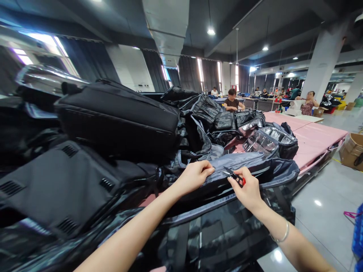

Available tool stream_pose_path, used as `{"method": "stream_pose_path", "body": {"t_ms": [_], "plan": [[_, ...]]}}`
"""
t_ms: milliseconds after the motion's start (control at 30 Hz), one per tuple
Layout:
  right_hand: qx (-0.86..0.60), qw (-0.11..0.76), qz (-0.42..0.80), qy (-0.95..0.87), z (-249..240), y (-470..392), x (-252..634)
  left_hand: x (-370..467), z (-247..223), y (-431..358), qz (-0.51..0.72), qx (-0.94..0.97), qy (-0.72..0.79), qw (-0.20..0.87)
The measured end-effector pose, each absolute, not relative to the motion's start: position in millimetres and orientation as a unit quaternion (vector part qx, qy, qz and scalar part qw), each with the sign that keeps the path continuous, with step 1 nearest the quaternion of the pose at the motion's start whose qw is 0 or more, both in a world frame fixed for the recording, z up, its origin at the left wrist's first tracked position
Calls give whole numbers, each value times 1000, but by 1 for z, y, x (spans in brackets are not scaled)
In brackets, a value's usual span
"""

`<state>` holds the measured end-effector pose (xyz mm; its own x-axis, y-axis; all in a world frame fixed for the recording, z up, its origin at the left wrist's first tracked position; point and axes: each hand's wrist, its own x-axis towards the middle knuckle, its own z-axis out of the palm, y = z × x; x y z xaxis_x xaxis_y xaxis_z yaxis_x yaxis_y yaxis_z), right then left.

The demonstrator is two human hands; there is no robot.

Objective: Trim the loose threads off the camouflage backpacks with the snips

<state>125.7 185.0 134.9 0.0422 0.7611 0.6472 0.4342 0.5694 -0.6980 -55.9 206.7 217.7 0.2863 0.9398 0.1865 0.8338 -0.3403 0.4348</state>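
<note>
A dark camouflage bag (227,230) with a grey lining lies open in front of me. My left hand (197,174) is closed in a pinch at the lining's edge; whatever is between the fingertips is too small to make out. Just right of it, my right hand (246,187) holds small black thread snips (235,176) with a red part, their blades pointing left toward the grey lining (218,172). The two hands are apart, both above the bag's opening.
Black bags (119,117) are piled at the left. More camouflage bags (208,109) and a clear-topped case (272,139) lie beyond my hands on a pink-covered table (314,138). A cardboard box (352,151) stands on the floor at right. People (233,101) work farther back.
</note>
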Motion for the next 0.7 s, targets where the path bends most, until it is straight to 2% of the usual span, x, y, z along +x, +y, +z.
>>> {"method": "stream_pose_path", "body": {"t_ms": [167,300,433,567,700], "plan": [[-438,627,251,-593,122,189,122,-57,218,211,201,794,554,149],[-412,654,316,-551,118,193,119,-55,216,208,244,812,522,91],[-393,659,336,-545,120,195,118,-47,213,203,283,851,434,-82],[-399,663,316,-549,122,196,118,-31,214,201,208,856,385,-277],[-425,651,244,-580,124,198,118,-20,216,201,158,835,341,-401]]}}
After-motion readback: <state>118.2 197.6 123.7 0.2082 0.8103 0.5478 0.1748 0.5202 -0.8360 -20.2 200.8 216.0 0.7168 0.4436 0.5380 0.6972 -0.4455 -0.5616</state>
